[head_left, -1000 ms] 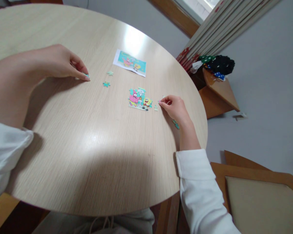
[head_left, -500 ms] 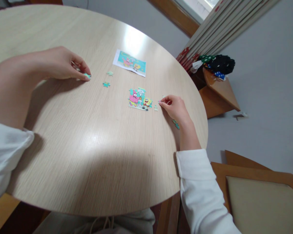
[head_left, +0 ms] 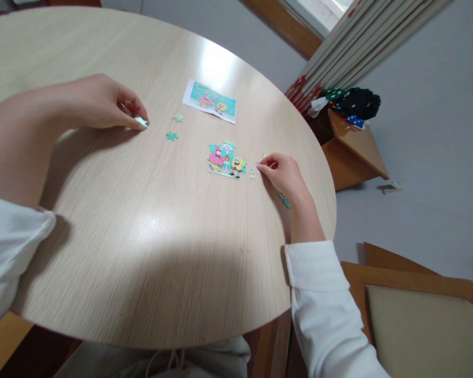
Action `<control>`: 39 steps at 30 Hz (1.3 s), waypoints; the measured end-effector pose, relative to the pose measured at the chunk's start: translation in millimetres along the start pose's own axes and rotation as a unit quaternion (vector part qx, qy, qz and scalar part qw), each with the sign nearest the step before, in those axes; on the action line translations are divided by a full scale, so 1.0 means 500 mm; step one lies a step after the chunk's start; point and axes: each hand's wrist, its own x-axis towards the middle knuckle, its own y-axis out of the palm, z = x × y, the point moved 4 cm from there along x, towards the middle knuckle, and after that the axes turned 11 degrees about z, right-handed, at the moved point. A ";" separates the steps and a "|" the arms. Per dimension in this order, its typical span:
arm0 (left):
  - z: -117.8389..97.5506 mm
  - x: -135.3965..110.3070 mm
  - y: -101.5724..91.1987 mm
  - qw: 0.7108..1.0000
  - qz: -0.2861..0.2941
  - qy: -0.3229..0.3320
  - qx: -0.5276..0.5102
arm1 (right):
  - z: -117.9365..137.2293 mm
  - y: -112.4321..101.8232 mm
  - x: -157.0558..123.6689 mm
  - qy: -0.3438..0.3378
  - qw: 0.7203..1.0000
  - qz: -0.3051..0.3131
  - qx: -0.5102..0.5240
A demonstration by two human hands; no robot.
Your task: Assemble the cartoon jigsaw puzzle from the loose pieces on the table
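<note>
My left hand (head_left: 102,105) pinches a pale green puzzle piece (head_left: 141,122) between thumb and fingers at the table's left. Two loose puzzle pieces lie to its right, a pale one (head_left: 177,118) and a teal one (head_left: 172,136). The partly joined puzzle (head_left: 225,160), with pink, white and yellow cartoon figures, sits mid-table. My right hand (head_left: 281,170) is closed, its fingertips pinching a small puzzle piece (head_left: 258,165) just right of the puzzle. Between them lies a small pale piece (head_left: 252,174). Teal pieces (head_left: 284,200) lie partly hidden beside my right wrist.
A printed reference picture (head_left: 212,101) lies beyond the puzzle on the round wooden table (head_left: 161,210). Right of the table stand a wooden chair (head_left: 421,315) and a wooden piece of furniture (head_left: 352,152) with dark fabric on it. A curtain (head_left: 350,52) hangs behind.
The piece in my left hand has tilted slightly and now shows a paler face. My right hand has hardly moved.
</note>
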 end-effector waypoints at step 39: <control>-0.066 -0.050 0.004 0.997 -0.025 0.003 -0.074 | 0.001 -0.001 0.000 -0.029 1.000 -0.004 -0.006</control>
